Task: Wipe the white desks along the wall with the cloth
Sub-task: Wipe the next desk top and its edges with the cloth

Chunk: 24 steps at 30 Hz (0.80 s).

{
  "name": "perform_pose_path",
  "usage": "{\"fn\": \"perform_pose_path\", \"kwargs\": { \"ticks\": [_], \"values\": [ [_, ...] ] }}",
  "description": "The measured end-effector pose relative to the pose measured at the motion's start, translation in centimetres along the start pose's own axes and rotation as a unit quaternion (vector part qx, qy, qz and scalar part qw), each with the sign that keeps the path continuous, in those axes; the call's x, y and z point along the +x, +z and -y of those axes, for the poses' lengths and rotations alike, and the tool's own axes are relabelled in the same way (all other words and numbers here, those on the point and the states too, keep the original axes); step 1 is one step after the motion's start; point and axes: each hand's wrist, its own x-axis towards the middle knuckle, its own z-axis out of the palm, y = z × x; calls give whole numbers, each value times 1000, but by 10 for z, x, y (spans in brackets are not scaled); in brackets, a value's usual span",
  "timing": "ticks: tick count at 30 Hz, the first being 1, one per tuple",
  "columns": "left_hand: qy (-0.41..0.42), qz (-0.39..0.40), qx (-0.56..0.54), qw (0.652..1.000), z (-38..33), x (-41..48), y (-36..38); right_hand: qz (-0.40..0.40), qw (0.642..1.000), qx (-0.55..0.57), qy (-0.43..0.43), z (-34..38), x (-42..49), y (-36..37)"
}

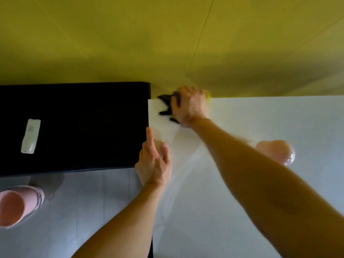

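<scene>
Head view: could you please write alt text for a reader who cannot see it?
A person's right hand holds a dark cloth on the far left corner of a white desk, by a yellow-green wall. The left hand rests open at the desk's left edge, beside a black surface with a white object on it.

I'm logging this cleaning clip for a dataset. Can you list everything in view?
white desk: one, white, right, against the wall
cloth: one, dark, desk's far left corner
black surface: one, black, left of the desk
remote-like device: one, white, on the black surface
pink objects: two, blurred; lower left, and beyond the right forearm
wall: yellow-green, behind
floor: grey tiles, lower left
left hand: fingers straight, at the desk's left edge
right hand: grips the cloth
</scene>
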Motion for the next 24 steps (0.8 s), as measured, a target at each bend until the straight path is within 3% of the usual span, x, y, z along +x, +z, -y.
{"fn": "perform_pose_path", "kwargs": {
  "ticks": [3,5,10,12,14,17,19,21,24],
  "values": [
    [12,-4,6,1000,3,-1,1,34,991,39,-121,61,-7,18],
    [9,-2,7,1000,3,-1,2,29,986,41,-158,43,-4,15],
    [17,-4,-2,1000,2,-2,2,1,998,-26,-48,-70,-14,-22],
    [11,-7,1,1000,3,1,2,-12,998,-58,18,-67,-18,-26],
    [14,-10,6,1000,4,-1,2,-20,996,-64,59,-19,-16,-13],
    [17,-20,15,1000,7,-1,2,16,1000,6,-13,61,-7,10],
    [16,-21,20,999,7,-1,4,31,997,38,-54,69,-4,16],
    [20,-27,26,999,5,-2,5,30,996,24,-74,32,-4,9],
    [30,-38,22,999,6,-1,6,44,999,-31,-8,-62,-3,-21]
  ]
}}
